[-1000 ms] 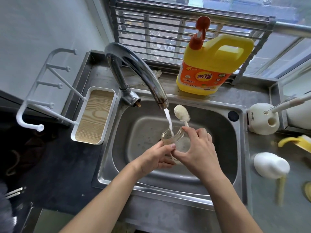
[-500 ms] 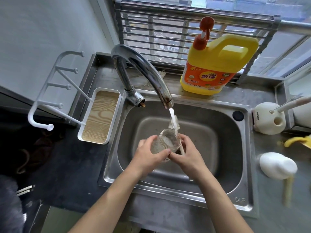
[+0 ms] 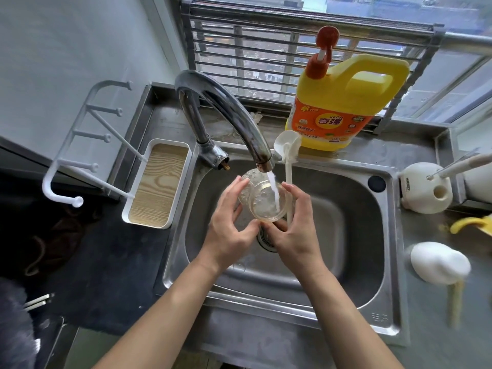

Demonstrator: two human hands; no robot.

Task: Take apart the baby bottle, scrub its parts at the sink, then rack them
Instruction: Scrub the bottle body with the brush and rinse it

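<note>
The bottle (image 3: 266,206) sat under the running tap (image 3: 234,115), centre frame.
The left hand (image 3: 229,233) curled round it above the sink (image 3: 356,262); the right hand (image 3: 295,235) cupped its other side, gripping the brush (image 3: 288,149).

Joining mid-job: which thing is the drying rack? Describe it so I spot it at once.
Find the steel sink, then look just past its left edge, beside the faucet base. The white rack stands there: a wood-grain tray with a frame of knob-tipped pegs rising leftward. Nothing else nearby has pegs.
</note>
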